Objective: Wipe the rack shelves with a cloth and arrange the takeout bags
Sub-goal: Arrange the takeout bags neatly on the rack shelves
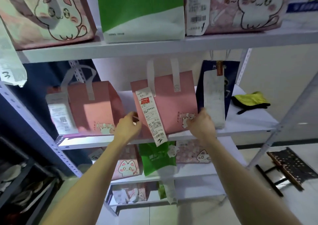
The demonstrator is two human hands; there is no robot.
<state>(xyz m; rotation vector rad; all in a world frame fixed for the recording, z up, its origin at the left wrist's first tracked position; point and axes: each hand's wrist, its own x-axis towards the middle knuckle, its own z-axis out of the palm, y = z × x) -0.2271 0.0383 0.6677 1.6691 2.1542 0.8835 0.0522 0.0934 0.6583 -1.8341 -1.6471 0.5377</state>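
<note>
Your left hand [128, 125] and right hand [202, 123] grip the middle pink bag [172, 102] by its sides, cloth [250, 100] set aside, so you're arranging, wiping seemingly done

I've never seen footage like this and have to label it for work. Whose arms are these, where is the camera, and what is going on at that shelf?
There is no machine here. A person wears a wide-angle camera on the head, so you look forward and down along their own bare arms. The left hand and right hand grip the two lower sides of a pink takeout bag standing on the middle shelf of a metal rack. A long receipt hangs down its front. Beside it stand another pink bag and a dark blue bag. A yellow and black cloth lies further right. More bags fill the shelves above and below.
</note>
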